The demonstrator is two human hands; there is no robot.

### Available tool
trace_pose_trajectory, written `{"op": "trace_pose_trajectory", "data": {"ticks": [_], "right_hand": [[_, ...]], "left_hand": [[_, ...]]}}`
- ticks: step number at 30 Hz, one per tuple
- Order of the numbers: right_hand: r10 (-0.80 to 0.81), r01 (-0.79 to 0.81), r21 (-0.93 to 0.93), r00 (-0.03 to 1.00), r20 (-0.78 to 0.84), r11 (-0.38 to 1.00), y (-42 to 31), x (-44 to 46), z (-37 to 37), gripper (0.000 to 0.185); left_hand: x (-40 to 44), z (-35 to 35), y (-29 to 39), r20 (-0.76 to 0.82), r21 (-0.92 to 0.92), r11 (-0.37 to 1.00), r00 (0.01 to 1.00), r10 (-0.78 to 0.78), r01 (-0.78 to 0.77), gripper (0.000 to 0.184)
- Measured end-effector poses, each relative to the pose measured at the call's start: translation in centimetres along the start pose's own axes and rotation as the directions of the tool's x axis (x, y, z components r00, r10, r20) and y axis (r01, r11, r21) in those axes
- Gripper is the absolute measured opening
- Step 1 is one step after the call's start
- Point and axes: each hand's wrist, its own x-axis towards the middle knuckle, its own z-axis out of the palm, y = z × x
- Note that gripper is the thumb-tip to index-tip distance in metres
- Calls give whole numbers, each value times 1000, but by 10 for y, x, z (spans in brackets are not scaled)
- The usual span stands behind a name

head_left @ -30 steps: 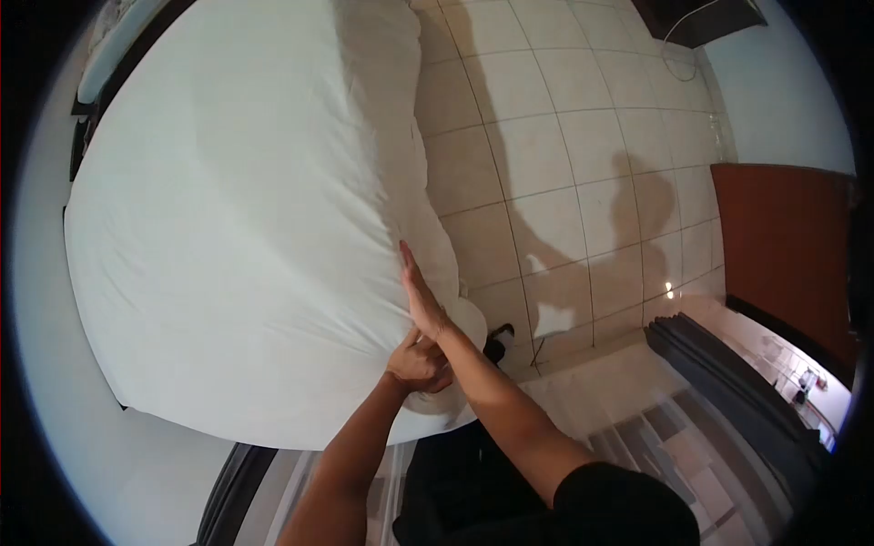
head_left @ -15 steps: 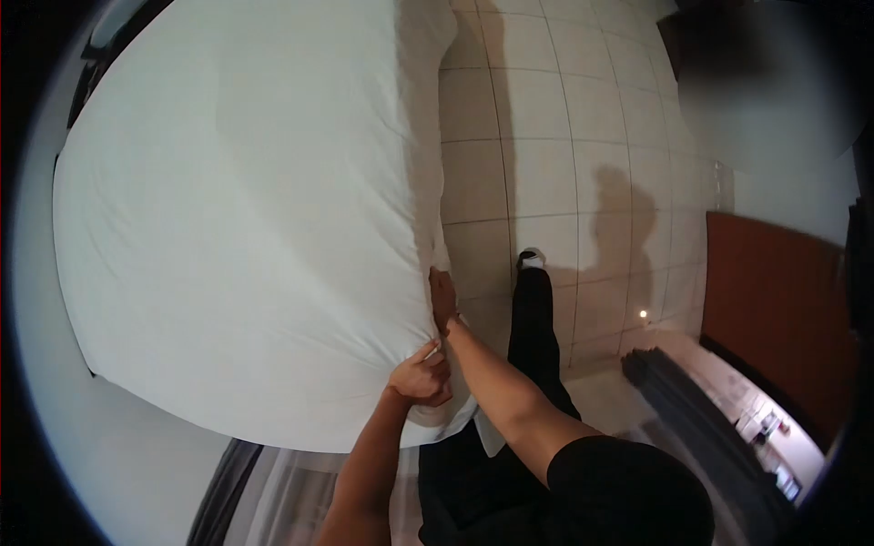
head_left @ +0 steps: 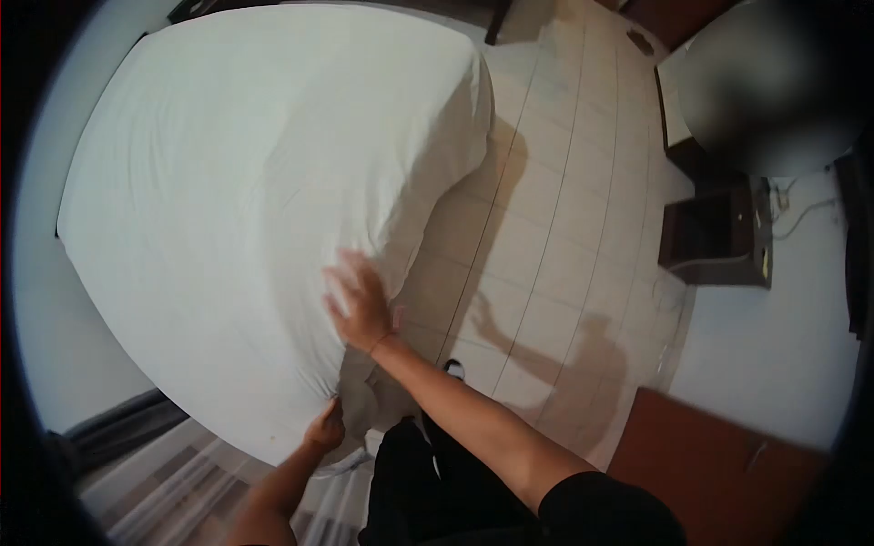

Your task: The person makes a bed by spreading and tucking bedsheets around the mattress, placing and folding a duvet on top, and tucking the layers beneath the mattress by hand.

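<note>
A pale fitted sheet (head_left: 228, 182) covers a wide mattress that fills the left half of the view. At the near right corner, my left hand (head_left: 325, 428) is closed on the sheet's edge, and creases fan out from its grip. My right hand (head_left: 362, 300) is raised over the mattress's right edge with its fingers spread, slightly blurred by motion. It holds nothing; whether it touches the fabric I cannot tell. Below it the sheet's side hangs partly lifted, with shade underneath.
Tiled floor (head_left: 510, 264) runs along the mattress's right side. A dark wooden cabinet (head_left: 715, 237) stands by the right wall, with a reddish-brown panel (head_left: 701, 464) nearer me. Sheer curtains (head_left: 173, 482) hang at lower left. My shoe (head_left: 454, 369) is on the tiles.
My right hand has let go of the sheet's side and risen with fingers spread. My left hand still grips the sheet at the corner. The view has turned, bringing the cabinet into sight.
</note>
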Motion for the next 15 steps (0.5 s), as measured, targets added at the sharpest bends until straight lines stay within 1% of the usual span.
{"op": "trace_pose_trajectory", "data": {"ticks": [1,2,3,4,5,6,7,8,9,10,11,12,13,14,15], "right_hand": [[-155,153,25,978,139,988,-15,11,-1,36],[-302,295,66,915,268,953,-21,19,-1,37],[-320,314,67,905,279,947,-12,26,2,37],[-337,351,24,877,342,936,1,36,7,38],[-351,388,-7,842,410,922,16,41,15,40],[-361,426,-30,800,480,904,32,46,27,41],[-287,369,-108,848,446,923,58,57,29,44],[-217,312,-183,887,408,932,89,72,26,47],[-184,274,-244,923,338,930,106,83,23,49],[-149,227,-297,953,264,927,120,93,21,52],[-91,150,-369,981,173,917,131,101,20,53],[-85,113,-371,992,92,922,150,108,20,49],[-116,117,-370,993,27,922,174,114,15,49],[-142,120,-371,989,-32,921,193,118,11,49],[-91,60,-230,988,-128,971,213,123,11,51]], "left_hand": [[8,9,25,40,162,967,977,-207,199,41],[28,17,49,435,-278,850,847,-304,447,46],[52,19,67,758,-517,472,638,-135,714,53],[75,20,87,755,-527,452,641,-141,720,53],[97,14,110,815,-568,125,577,-54,813,58],[116,6,129,843,-509,-218,533,66,833,62],[136,7,142,833,-354,-533,518,193,768,66],[155,17,143,828,-335,-573,524,200,748,66],[172,37,149,774,-391,-732,630,66,557,68],[182,53,154,722,-425,-841,686,-90,336,69],[189,63,163,674,-443,-891,693,-256,101,70],[183,38,124,773,-63,-998,634,-36,21,67],[178,5,64,773,320,-942,601,201,-98,63],[185,14,52,777,348,-927,596,203,-139,63],[186,28,44,833,88,-995,552,45,-51,60]]}}
